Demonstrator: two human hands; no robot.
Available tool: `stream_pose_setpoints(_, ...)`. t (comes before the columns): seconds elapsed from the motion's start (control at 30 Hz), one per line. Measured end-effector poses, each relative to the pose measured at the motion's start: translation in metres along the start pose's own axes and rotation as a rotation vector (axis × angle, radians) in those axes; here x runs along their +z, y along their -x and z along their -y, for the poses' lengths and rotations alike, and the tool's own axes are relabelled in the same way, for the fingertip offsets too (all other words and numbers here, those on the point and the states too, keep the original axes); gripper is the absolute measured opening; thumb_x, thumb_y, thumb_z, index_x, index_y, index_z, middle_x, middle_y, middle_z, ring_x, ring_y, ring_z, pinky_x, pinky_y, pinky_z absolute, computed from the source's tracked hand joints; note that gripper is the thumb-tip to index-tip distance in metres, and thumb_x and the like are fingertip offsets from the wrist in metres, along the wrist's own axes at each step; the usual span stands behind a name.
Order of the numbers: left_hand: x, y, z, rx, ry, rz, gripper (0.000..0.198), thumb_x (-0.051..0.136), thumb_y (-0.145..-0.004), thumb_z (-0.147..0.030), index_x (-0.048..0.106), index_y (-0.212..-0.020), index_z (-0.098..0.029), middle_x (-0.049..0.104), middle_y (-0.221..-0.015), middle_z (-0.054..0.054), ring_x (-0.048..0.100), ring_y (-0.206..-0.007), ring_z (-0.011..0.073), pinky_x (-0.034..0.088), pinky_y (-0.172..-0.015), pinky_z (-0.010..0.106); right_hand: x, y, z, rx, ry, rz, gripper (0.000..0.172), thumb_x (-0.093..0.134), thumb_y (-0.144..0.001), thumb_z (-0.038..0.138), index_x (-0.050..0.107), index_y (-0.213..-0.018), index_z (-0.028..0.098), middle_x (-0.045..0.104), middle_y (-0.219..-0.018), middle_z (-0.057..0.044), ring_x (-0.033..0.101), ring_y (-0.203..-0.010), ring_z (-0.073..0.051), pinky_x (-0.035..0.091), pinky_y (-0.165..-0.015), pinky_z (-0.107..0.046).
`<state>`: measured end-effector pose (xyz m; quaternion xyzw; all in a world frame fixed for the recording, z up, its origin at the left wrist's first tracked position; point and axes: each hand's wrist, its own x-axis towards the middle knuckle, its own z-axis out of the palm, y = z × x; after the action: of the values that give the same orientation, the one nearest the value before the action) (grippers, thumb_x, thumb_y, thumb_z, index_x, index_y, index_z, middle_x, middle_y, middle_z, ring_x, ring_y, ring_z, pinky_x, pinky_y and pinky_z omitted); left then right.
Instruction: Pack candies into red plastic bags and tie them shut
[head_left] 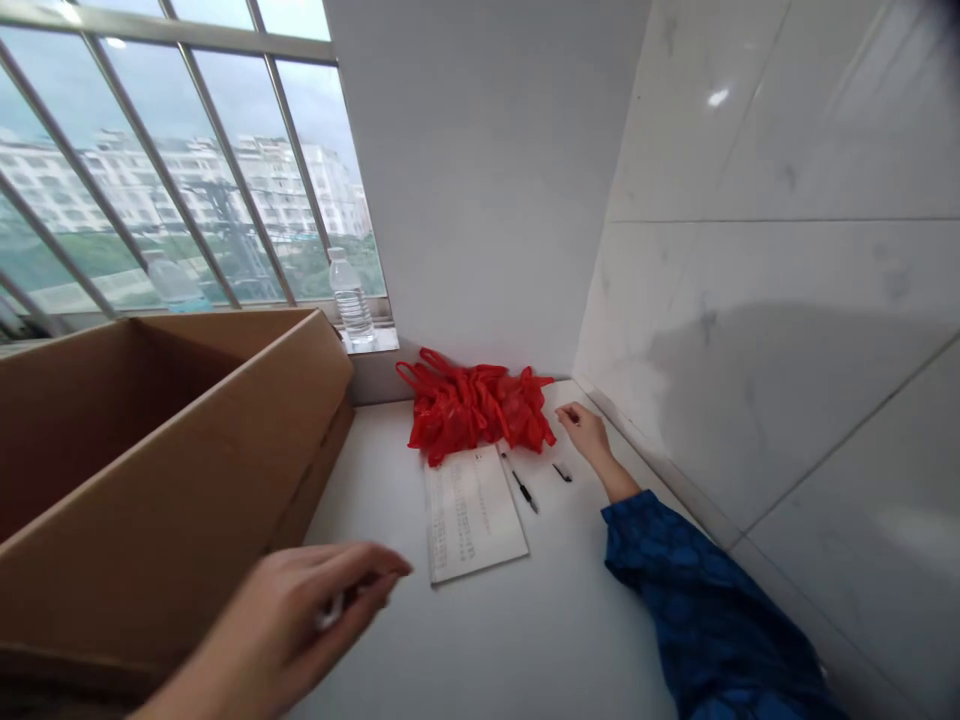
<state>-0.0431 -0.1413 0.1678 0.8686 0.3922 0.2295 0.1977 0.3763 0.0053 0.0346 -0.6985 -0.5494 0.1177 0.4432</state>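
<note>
My left hand [319, 615] is in the lower left foreground, in front of the cardboard box, its fingers pressed together. A small whitish bit shows between thumb and fingers, too blurred to name. Further off, my right hand [586, 430] hovers at the right with curled, pinched fingers; whether anything is in them is hidden. Just left of it lies a crumpled red plastic bag [480, 405], apart from the fingers. A black pen [523, 490] and a separate pen cap [562, 473] rest on the white tabletop [600, 610]. Beside the pen is a notepad [476, 520] with handwritten lines.
A large open cardboard box [225, 450] takes up the left side. On the windowsill stands a clear water bottle [350, 300], with another bottle [174, 280] behind the box. Marble-patterned tiles [787, 330] wall off the right; a grey wall [487, 180] closes the back.
</note>
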Motion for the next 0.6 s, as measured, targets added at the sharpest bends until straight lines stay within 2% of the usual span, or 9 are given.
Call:
stream_pose_setpoints(0.07, 0.036, -0.028, 0.01, -0.041, 0.055, 0.149, 0.029, 0.051, -0.096, -0.043, 0.073, -0.096, -0.025, 0.075, -0.074, -0.001, 0.063, -0.056, 0.0116, 0.046, -0.053, 0.019, 0.015, -0.02, 0.0, 0.07, 0.007, 0.023, 0.024, 0.058, -0.098, 0.037, 0.066, -0.109, 0.017, 0.07, -0.106, -0.006, 0.067, -0.095, -0.019, 0.055, -0.088, -0.04)
stream_pose_setpoints(0.13, 0.071, -0.054, 0.027, -0.1, 0.121, 0.185, 0.031, 0.049, -0.097, -0.042, 0.072, -0.094, -0.021, 0.075, -0.076, 0.001, 0.065, -0.058, 0.0123, 0.046, -0.055, 0.019, 0.03, -0.036, 0.0, 0.138, 0.011, 0.057, 0.028, 0.061, -0.098, 0.037, 0.063, -0.117, 0.017, 0.067, -0.115, -0.007, 0.066, -0.098, -0.02, 0.056, -0.087, -0.042)
stream_pose_setpoints(0.2, 0.099, -0.074, 0.049, -0.144, 0.255, 0.185, 0.032, 0.051, -0.096, -0.044, 0.072, -0.092, -0.02, 0.074, -0.074, 0.001, 0.064, -0.056, 0.0124, 0.044, -0.053, 0.019, 0.044, -0.049, 0.001, 0.179, 0.004, 0.089, 0.03, 0.062, -0.097, 0.036, 0.062, -0.12, 0.017, 0.065, -0.119, -0.008, 0.066, -0.1, -0.021, 0.057, -0.087, -0.042)
stream_pose_setpoints(0.27, 0.116, -0.088, 0.073, -0.179, 0.35, 0.104, 0.034, 0.054, -0.093, -0.047, 0.072, -0.09, -0.018, 0.071, -0.067, 0.001, 0.061, -0.053, 0.0128, 0.043, -0.052, 0.02, 0.054, -0.059, 0.0, 0.179, -0.024, 0.102, 0.03, 0.063, -0.097, 0.036, 0.062, -0.121, 0.017, 0.065, -0.119, -0.008, 0.066, -0.1, -0.021, 0.058, -0.086, -0.041)
stream_pose_setpoints(0.37, 0.126, -0.098, 0.108, -0.225, 0.385, -0.089, 0.042, 0.051, -0.094, -0.053, 0.07, -0.096, -0.017, 0.063, -0.062, -0.001, 0.056, -0.052, 0.0131, 0.043, -0.052, 0.021, 0.057, -0.069, 0.001, 0.132, -0.093, 0.039, 0.03, 0.063, -0.097, 0.035, 0.062, -0.119, 0.016, 0.065, -0.118, -0.008, 0.066, -0.099, -0.021, 0.058, -0.085, -0.041)
stream_pose_setpoints(0.47, 0.128, -0.101, 0.135, -0.266, 0.415, -0.28, 0.045, 0.051, -0.093, -0.057, 0.069, -0.095, -0.015, 0.058, -0.061, -0.001, 0.054, -0.055, 0.0135, 0.041, -0.053, 0.022, 0.041, -0.07, 0.008, 0.041, -0.182, -0.083, 0.027, 0.061, -0.097, 0.035, 0.062, -0.117, 0.016, 0.066, -0.114, -0.007, 0.066, -0.099, -0.021, 0.056, -0.088, -0.042)
stream_pose_setpoints(0.53, 0.129, -0.101, 0.144, -0.269, 0.446, -0.357, 0.045, 0.053, -0.091, -0.057, 0.069, -0.091, -0.015, 0.057, -0.061, -0.001, 0.053, -0.054, 0.0133, 0.04, -0.051, 0.022, 0.024, -0.064, 0.018, -0.046, -0.248, -0.126, 0.024, 0.055, -0.096, 0.032, 0.062, -0.114, 0.017, 0.068, -0.11, -0.007, 0.066, -0.099, -0.02, 0.055, -0.09, -0.041)
stream_pose_setpoints(0.6, 0.129, -0.101, 0.142, -0.251, 0.478, -0.409, 0.044, 0.054, -0.091, -0.057, 0.069, -0.09, -0.015, 0.055, -0.059, -0.002, 0.052, -0.051, 0.0128, 0.04, -0.05, 0.022, 0.007, -0.052, 0.032, -0.139, -0.307, -0.117, 0.025, 0.049, -0.092, 0.029, 0.061, -0.112, 0.019, 0.07, -0.109, -0.007, 0.067, -0.099, -0.019, 0.054, -0.092, -0.038)
